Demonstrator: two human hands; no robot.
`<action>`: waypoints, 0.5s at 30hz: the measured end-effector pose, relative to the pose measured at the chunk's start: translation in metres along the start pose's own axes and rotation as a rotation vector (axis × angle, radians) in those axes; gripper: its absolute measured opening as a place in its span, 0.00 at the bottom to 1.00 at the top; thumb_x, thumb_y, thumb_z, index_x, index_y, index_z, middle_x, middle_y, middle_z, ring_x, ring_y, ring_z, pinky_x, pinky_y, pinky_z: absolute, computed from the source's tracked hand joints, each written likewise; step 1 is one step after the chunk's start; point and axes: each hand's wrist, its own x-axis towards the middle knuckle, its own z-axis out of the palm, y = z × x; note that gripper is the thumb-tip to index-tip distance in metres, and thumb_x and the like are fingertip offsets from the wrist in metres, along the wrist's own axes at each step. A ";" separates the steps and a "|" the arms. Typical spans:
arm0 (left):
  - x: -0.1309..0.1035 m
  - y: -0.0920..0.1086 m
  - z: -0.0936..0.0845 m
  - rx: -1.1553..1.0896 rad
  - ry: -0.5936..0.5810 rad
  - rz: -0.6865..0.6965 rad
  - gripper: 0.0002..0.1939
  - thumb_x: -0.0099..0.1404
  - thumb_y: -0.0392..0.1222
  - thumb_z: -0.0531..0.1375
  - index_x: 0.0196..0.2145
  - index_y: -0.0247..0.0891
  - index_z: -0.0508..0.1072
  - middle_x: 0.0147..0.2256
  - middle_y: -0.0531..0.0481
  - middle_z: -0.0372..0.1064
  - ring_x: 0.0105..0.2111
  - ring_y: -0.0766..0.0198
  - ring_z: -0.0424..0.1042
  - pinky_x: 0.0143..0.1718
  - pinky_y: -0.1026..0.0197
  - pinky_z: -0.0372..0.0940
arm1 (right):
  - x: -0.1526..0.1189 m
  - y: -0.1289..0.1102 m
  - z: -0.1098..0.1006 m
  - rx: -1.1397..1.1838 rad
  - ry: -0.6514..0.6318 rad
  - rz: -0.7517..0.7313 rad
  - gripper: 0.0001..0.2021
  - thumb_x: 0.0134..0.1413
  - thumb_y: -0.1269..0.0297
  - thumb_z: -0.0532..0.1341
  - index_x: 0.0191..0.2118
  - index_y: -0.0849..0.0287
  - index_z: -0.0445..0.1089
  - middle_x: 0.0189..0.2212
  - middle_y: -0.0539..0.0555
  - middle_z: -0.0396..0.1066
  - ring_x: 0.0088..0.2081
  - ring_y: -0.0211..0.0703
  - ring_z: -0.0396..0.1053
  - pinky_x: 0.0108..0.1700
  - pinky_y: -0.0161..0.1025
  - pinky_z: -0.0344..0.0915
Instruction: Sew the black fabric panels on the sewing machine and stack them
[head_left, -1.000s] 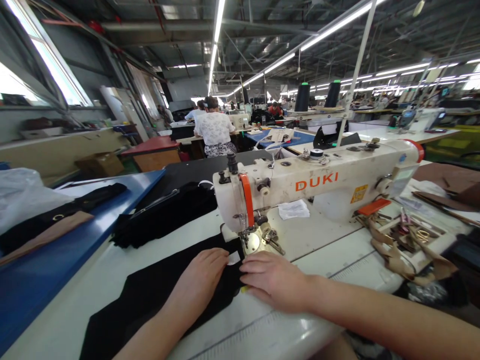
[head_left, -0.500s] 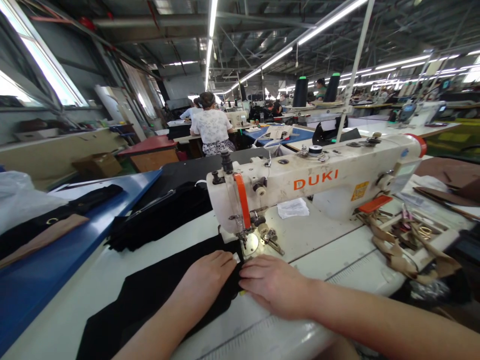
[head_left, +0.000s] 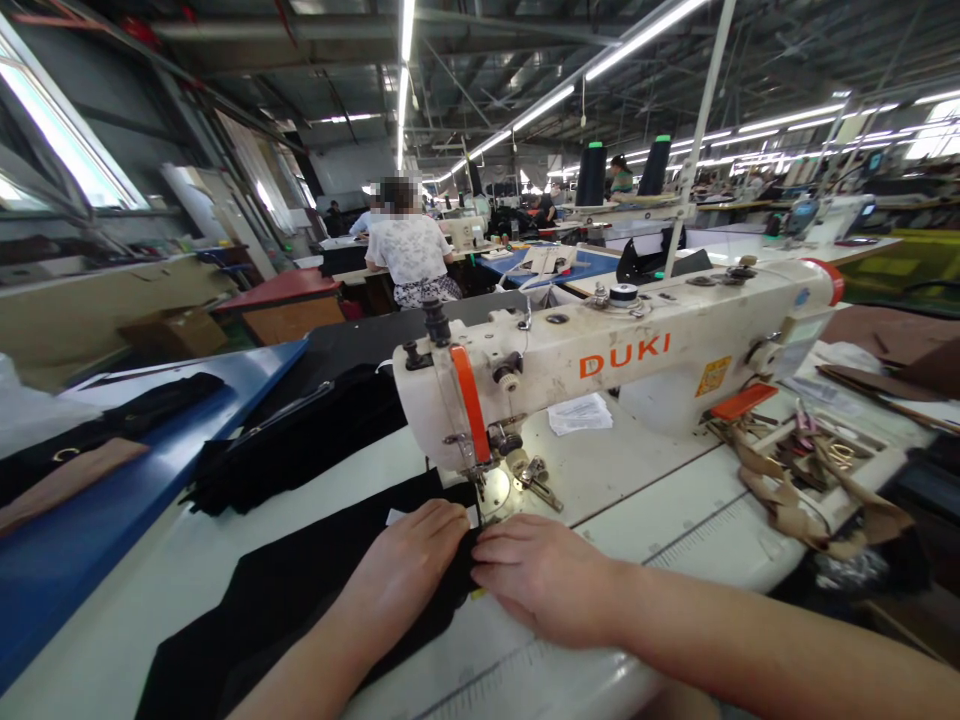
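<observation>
A black fabric piece point(head_left: 300, 570) lies on the white machine table, its right edge by the needle area of the white sewing machine point(head_left: 540, 365). My left hand point(head_left: 416, 555) presses on the fabric with fingers together, and a small white strip point(head_left: 395, 517) shows under it. At the fabric's right edge, just in front of the presser foot, my right hand point(head_left: 536, 575) has its fingers closed on the cloth. A bit of yellow shows beneath the right fingertips. The fingertips' exact grip is partly hidden.
Folded black fabric point(head_left: 300, 435) lies behind on the left, beside a blue table point(head_left: 172, 430). White paper labels point(head_left: 580, 414) rest under the machine arm. A tray point(head_left: 862, 455) with tan scraps stands right. A person point(head_left: 409, 250) sits farther back.
More of the white strip shows to the left of my left hand. Both hands keep nearly the same place by the needle. The whole view has shifted slightly.
</observation>
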 end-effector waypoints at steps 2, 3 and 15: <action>0.000 0.001 0.002 0.010 0.049 0.005 0.15 0.71 0.30 0.46 0.39 0.35 0.72 0.36 0.46 0.74 0.37 0.61 0.74 0.41 0.59 0.72 | 0.000 0.000 0.000 -0.008 0.001 -0.001 0.12 0.64 0.68 0.52 0.44 0.63 0.72 0.46 0.56 0.73 0.49 0.44 0.67 0.55 0.40 0.62; -0.001 0.002 0.003 0.020 0.073 0.015 0.16 0.71 0.31 0.45 0.38 0.34 0.72 0.36 0.46 0.75 0.37 0.60 0.74 0.41 0.58 0.72 | 0.000 0.000 0.001 -0.012 0.003 -0.002 0.12 0.64 0.68 0.52 0.44 0.63 0.72 0.46 0.56 0.74 0.48 0.44 0.67 0.54 0.40 0.62; -0.005 -0.002 0.010 -0.003 0.083 -0.010 0.17 0.71 0.33 0.46 0.41 0.36 0.75 0.40 0.46 0.76 0.42 0.60 0.75 0.46 0.57 0.72 | 0.001 0.000 0.000 -0.008 -0.003 0.006 0.11 0.63 0.69 0.53 0.44 0.62 0.72 0.45 0.56 0.74 0.48 0.45 0.67 0.54 0.41 0.62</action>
